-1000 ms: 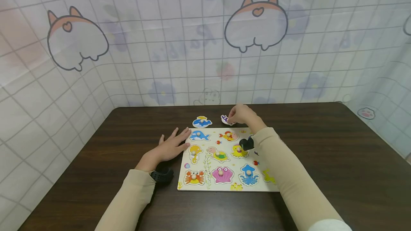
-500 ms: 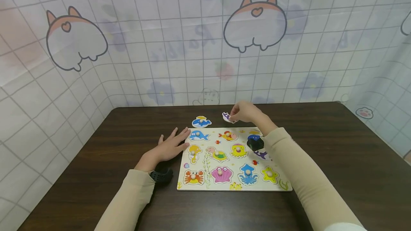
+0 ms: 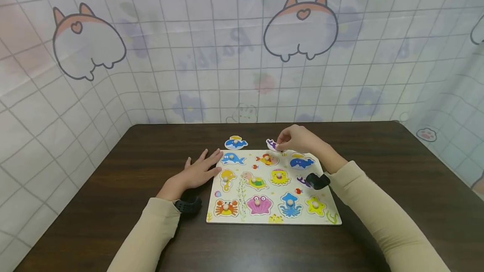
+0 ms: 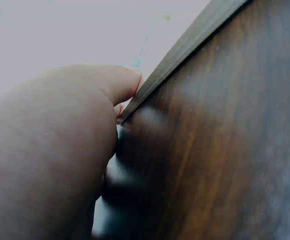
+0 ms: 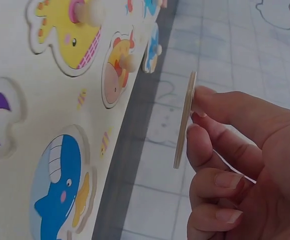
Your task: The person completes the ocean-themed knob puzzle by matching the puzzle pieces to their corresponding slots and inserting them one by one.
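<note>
My right hand [image 3: 298, 139] pinches a small purple-and-white puzzle piece [image 3: 271, 145] just above the back edge of the puzzle board [image 3: 261, 220]. In the right wrist view the piece [image 5: 185, 122] appears edge-on between thumb and fingers, apart from the board. With fingers spread, my left hand [image 3: 196, 173] rests at the board's left edge, fingertips touching its upper left corner. The left wrist view has the left thumb [image 4: 119, 82] against the board's edge. On the right of the board are a blue whale recess [image 3: 301, 163] and a purple recess [image 3: 302, 181], the latter partly hidden by the wrist camera.
A blue whale piece [image 3: 236, 142] with a knob lies behind the board. Knobbed sea-animal pieces sit in the board, among them a crab [image 3: 227, 209], a pink shell [image 3: 259, 205] and a yellow star [image 3: 315, 206]. A patterned curtain [image 3: 211, 53] hangs behind the dark table [image 3: 94, 205].
Still pinching the purple-and-white piece, my right hand has moved right and toward the board. Its forearm has swung right, uncovering the star and whale recess. The left hand stays at the board's edge.
</note>
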A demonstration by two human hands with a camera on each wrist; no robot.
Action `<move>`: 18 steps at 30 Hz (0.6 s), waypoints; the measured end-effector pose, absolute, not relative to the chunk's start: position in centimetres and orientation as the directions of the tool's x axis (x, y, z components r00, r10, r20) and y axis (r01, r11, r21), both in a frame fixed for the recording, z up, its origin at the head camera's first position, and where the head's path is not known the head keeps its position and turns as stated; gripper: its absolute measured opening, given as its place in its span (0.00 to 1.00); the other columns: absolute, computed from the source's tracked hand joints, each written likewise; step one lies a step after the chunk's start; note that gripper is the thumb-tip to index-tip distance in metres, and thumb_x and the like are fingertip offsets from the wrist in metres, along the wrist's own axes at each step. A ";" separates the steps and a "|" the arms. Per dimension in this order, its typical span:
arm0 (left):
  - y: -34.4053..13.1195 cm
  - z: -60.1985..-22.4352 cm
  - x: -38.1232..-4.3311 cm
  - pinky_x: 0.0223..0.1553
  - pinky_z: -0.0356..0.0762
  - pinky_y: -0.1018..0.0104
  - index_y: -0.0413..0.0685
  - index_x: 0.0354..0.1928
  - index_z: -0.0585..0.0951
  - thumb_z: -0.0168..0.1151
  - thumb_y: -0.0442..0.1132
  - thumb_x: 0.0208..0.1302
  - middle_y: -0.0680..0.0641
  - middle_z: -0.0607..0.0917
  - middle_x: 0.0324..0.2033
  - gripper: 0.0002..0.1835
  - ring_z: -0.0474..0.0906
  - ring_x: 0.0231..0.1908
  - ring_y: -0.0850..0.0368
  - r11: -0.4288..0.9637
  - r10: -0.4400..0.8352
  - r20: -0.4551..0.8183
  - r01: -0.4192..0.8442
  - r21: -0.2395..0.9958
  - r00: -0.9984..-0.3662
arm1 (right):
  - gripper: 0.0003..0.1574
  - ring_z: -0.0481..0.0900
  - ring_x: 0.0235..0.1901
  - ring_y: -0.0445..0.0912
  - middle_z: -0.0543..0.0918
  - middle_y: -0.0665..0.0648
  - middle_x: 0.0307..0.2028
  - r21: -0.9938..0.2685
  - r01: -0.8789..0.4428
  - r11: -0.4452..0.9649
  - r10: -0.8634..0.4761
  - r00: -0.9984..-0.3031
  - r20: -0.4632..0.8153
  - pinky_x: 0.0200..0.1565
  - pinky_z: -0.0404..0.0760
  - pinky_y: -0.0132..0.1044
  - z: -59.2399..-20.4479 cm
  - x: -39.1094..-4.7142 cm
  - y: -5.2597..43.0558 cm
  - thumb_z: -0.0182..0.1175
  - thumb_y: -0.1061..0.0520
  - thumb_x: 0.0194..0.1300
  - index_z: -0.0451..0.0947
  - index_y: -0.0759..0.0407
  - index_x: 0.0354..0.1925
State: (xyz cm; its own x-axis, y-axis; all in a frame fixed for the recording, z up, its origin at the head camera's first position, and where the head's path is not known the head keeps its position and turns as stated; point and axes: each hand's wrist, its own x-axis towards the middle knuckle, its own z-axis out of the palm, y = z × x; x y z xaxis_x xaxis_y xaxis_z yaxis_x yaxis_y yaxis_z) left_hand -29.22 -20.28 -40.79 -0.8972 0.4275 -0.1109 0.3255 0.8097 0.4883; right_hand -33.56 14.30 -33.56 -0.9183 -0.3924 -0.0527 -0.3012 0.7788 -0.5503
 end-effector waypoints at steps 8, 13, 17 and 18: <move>-20.2 -40.8 -29.1 0.66 0.20 0.25 0.53 0.83 0.50 0.46 0.56 0.82 0.47 0.46 0.81 0.37 0.30 0.79 0.38 0.805 0.438 -0.106 0.337 0.489 -0.893 | 0.08 0.76 0.35 0.49 0.81 0.54 0.32 -0.533 -0.332 0.778 -0.423 -0.904 -0.054 0.41 0.81 0.40 -33.8 -31.7 15.9 0.71 0.55 0.67 0.85 0.59 0.39; -20.3 -40.7 -29.0 0.67 0.20 0.25 0.53 0.83 0.50 0.46 0.56 0.82 0.47 0.46 0.81 0.37 0.30 0.79 0.39 0.807 0.436 -0.110 0.334 0.488 -0.893 | 0.07 0.75 0.35 0.48 0.79 0.53 0.31 -0.524 -0.350 0.777 -0.440 -0.896 -0.054 0.36 0.77 0.38 -33.9 -30.6 17.0 0.71 0.55 0.66 0.85 0.57 0.38; -20.3 -40.5 -29.0 0.67 0.20 0.25 0.52 0.83 0.49 0.46 0.56 0.82 0.46 0.46 0.81 0.37 0.30 0.79 0.38 0.802 0.440 -0.110 0.335 0.494 -0.891 | 0.07 0.74 0.33 0.47 0.78 0.52 0.30 -0.522 -0.365 0.771 -0.460 -0.886 -0.061 0.33 0.75 0.38 -33.9 -29.8 17.7 0.71 0.55 0.66 0.84 0.57 0.36; -20.2 -40.5 -28.9 0.67 0.20 0.25 0.51 0.83 0.49 0.46 0.56 0.82 0.46 0.46 0.81 0.37 0.30 0.79 0.38 0.802 0.440 -0.109 0.336 0.495 -0.891 | 0.08 0.74 0.32 0.47 0.78 0.52 0.29 -0.523 -0.364 0.770 -0.463 -0.884 -0.066 0.33 0.75 0.38 -34.0 -29.6 17.8 0.71 0.55 0.66 0.84 0.57 0.36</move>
